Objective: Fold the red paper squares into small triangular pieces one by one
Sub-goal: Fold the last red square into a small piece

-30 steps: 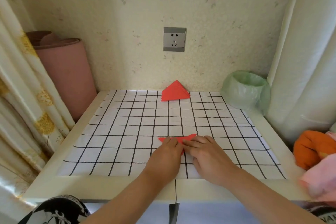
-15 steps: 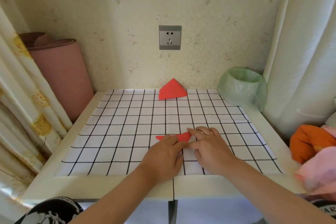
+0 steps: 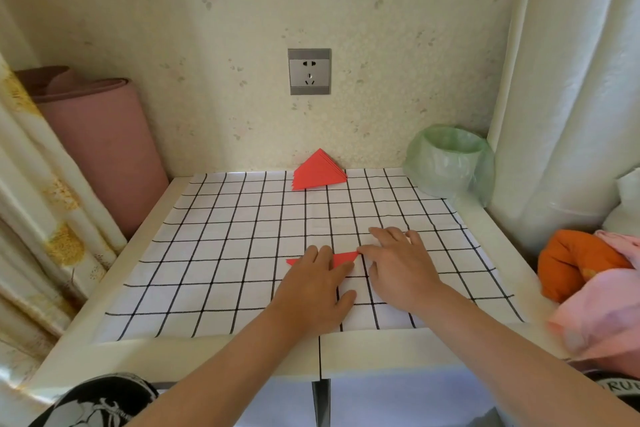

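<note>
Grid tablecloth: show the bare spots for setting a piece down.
Crowded: front centre, where the left hand and right hand touch the red paper piece. Bare: the left side of the white black-grid tablecloth, and the band between those hands and the stack of red folded paper triangles.

White letters starting "RU" stood on a black garment (image 3: 621,387) at the near right edge, cut off by the frame; nothing else could be read
</note>
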